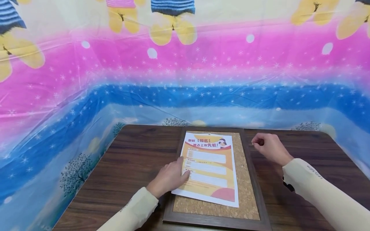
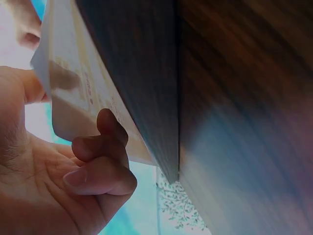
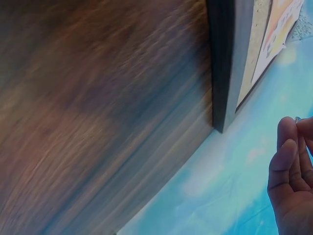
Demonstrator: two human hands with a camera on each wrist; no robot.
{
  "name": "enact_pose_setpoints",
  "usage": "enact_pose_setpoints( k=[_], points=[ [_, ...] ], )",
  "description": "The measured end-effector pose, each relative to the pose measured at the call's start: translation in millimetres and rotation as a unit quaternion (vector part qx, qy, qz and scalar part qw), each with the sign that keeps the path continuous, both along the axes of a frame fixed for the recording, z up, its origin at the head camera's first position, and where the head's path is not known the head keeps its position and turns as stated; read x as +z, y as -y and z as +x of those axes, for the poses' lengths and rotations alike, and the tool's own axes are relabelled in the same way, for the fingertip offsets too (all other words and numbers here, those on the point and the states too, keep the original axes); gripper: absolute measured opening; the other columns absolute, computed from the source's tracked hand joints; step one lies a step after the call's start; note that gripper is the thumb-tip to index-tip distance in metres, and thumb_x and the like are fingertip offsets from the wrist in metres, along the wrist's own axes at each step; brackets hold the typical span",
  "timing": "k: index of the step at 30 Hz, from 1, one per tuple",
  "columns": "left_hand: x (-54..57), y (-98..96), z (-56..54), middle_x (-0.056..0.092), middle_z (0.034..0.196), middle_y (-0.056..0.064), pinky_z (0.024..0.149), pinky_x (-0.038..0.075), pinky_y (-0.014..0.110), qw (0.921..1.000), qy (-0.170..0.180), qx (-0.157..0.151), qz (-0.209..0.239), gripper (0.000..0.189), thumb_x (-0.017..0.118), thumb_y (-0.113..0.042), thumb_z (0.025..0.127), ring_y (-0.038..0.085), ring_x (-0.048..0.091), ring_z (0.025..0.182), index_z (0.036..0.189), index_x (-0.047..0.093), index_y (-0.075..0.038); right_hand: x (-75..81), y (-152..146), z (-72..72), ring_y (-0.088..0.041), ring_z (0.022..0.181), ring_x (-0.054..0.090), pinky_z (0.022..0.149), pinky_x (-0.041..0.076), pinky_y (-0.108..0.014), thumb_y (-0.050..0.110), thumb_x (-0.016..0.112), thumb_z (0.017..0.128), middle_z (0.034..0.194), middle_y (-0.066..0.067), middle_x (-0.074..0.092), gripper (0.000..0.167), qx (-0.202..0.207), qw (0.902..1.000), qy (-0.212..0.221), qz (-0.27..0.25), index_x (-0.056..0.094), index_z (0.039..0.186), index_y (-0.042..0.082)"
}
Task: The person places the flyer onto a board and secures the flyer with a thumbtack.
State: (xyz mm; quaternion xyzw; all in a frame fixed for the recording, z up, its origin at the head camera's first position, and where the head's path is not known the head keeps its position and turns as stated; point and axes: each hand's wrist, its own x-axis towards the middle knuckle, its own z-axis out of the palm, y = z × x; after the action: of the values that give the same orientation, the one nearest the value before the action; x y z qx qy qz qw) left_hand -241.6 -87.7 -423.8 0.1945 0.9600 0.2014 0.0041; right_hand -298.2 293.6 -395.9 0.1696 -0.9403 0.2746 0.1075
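Observation:
A printed poster (image 1: 208, 166) in orange, yellow and white lies over a cork board (image 1: 245, 192) with a dark wooden frame. At its top edge is a small pin (image 1: 209, 134). My left hand (image 1: 169, 176) holds the poster's left edge, thumb over the paper. In the left wrist view, the curled fingers (image 2: 100, 166) are below the raised sheet (image 2: 73, 107), and the thumb's tip is hidden behind it. Right of the board, my right hand (image 1: 270, 147) is raised, pinching a small shiny pin (image 3: 297, 119) between thumb and fingertip, mostly hidden.
The board lies on a dark brown wooden table (image 1: 130, 160). Behind and at the sides hangs a pink and blue patterned cloth (image 1: 216, 61) with snowflakes and trees. The board's frame (image 3: 222, 68) stands up slightly from the tabletop.

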Motion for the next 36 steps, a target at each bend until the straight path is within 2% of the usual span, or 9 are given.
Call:
enact_pose_setpoints(
  k=[5, 12, 17, 22, 26, 29, 36],
  points=[
    [0.4, -6.9, 0.2, 0.065, 0.095, 0.013, 0.058, 0.046, 0.036, 0.9997, 0.015, -0.015, -0.015, 0.055, 0.057, -0.036, 0.093, 0.017, 0.058, 0.062, 0.128, 0.047, 0.004, -3.0, 12.9, -11.5, -0.018, 0.069, 0.054, 0.061, 0.048, -0.034, 0.002, 0.063, 0.088, 0.084, -0.004, 0.062, 0.009, -0.005, 0.9999, 0.004, -0.010, 0.067, 0.092, 0.009],
    [-1.8, -13.3, 0.8, 0.064, 0.110, 0.016, 0.071, 0.049, 0.042, 0.9989, 0.020, -0.034, -0.025, 0.060, 0.056, -0.042, 0.092, 0.026, 0.064, 0.084, 0.131, 0.048, 0.003, -6.8, 36.0, -33.4, -0.019, 0.072, 0.055, 0.063, 0.048, -0.035, 0.004, 0.063, 0.089, 0.087, -0.007, 0.063, 0.009, -0.010, 0.9995, 0.022, -0.023, 0.068, 0.096, 0.006],
    [-3.7, -16.2, -0.1, 0.064, 0.106, 0.015, 0.065, 0.049, 0.039, 0.9985, 0.023, -0.037, -0.034, 0.059, 0.056, -0.044, 0.092, 0.024, 0.063, 0.076, 0.128, 0.049, 0.002, -7.1, 52.5, -47.0, -0.022, 0.075, 0.055, 0.062, 0.049, -0.035, 0.005, 0.062, 0.090, 0.090, -0.009, 0.062, 0.012, -0.010, 0.9979, 0.052, -0.038, 0.068, 0.100, 0.003],
    [-3.7, -17.1, -0.3, 0.063, 0.111, 0.015, 0.069, 0.050, 0.039, 0.9978, 0.031, -0.039, -0.045, 0.061, 0.055, -0.045, 0.092, 0.026, 0.064, 0.082, 0.129, 0.048, 0.003, -7.9, 66.7, -59.2, -0.023, 0.078, 0.054, 0.065, 0.048, -0.035, 0.007, 0.060, 0.091, 0.091, -0.009, 0.062, 0.014, -0.021, 0.9959, 0.079, -0.039, 0.068, 0.102, 0.002],
    [-3.3, -16.0, -0.4, 0.061, 0.118, 0.017, 0.075, 0.050, 0.040, 0.9974, 0.036, -0.039, -0.049, 0.065, 0.055, -0.046, 0.092, 0.028, 0.064, 0.091, 0.133, 0.046, 0.004, -10.3, 78.3, -69.3, -0.023, 0.080, 0.055, 0.069, 0.048, -0.036, 0.006, 0.060, 0.092, 0.093, -0.010, 0.061, 0.014, -0.013, 0.9939, 0.099, -0.046, 0.068, 0.102, 0.002],
    [-2.7, -15.8, 0.0, 0.061, 0.117, 0.016, 0.076, 0.050, 0.040, 0.9971, 0.033, -0.042, -0.054, 0.064, 0.055, -0.047, 0.092, 0.027, 0.064, 0.092, 0.132, 0.047, 0.003, -13.3, 85.4, -76.2, -0.023, 0.081, 0.055, 0.072, 0.048, -0.037, 0.005, 0.059, 0.092, 0.094, -0.011, 0.062, 0.013, -0.008, 0.9923, 0.111, -0.053, 0.067, 0.102, 0.002],
    [-3.6, -17.7, 0.1, 0.064, 0.096, 0.010, 0.064, 0.049, 0.036, 0.9966, 0.018, -0.044, -0.067, 0.054, 0.060, -0.047, 0.089, 0.022, 0.063, 0.077, 0.117, 0.054, -0.001, -19.4, 103.3, -89.8, -0.023, 0.084, 0.057, 0.074, 0.048, -0.038, 0.008, 0.057, 0.095, 0.097, -0.012, 0.063, 0.012, -0.009, 0.9863, 0.147, -0.074, 0.066, 0.100, 0.002]
  ],
)
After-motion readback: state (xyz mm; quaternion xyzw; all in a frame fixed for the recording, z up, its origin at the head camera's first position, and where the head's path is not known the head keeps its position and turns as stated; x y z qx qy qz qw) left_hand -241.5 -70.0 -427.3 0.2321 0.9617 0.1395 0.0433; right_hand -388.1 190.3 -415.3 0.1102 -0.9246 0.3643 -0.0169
